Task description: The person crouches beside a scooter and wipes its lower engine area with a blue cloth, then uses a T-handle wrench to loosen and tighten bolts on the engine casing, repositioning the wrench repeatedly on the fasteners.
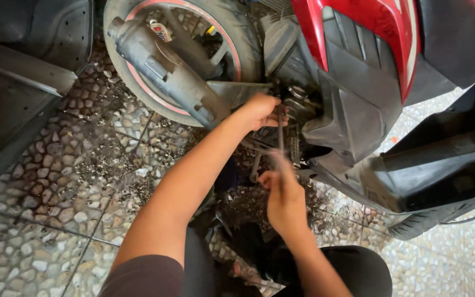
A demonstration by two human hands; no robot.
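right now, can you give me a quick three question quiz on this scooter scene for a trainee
1. True or false: the left hand rests up at the engine, beside the exhaust.
2. Which hand grips the lower end of the thin tool? A) left B) right C) neither
3. Fill in: the scooter's side panel is ____ in colour.

Key:
1. True
2. B, the right hand
3. red
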